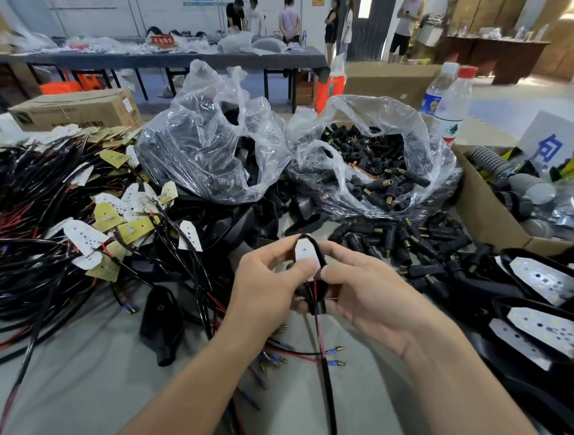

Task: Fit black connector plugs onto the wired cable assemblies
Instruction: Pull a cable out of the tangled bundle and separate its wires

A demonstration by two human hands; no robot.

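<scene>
On my feed: black housing (pixel 319 308) dead centre, its white LED board (pixel 306 253) dotted yellow, with red and black wires (pixel 314 287) inside. Black plugs (pixel 377 174) with brass tips in the clear bag (pixel 413 124) at 1 o'clock. Yellow and white loose boards (pixel 107 215) on the black-and-red cable heap (pixel 34 198) at 9. Grey worktop (pixel 87 382), blue-sleeved terminals (pixel 334 351) at 6.

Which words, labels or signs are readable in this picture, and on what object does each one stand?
"不合格区": red sign at the back, slightly blurred.
"向": blue character on the white card at the right; the rest is cut off.
Blue bottle label: blurred, unreadable.
Red-and-green bottle label: blurred, unreadable.
Cardboard box print: too blurred.
Wall notices: too small.
</scene>
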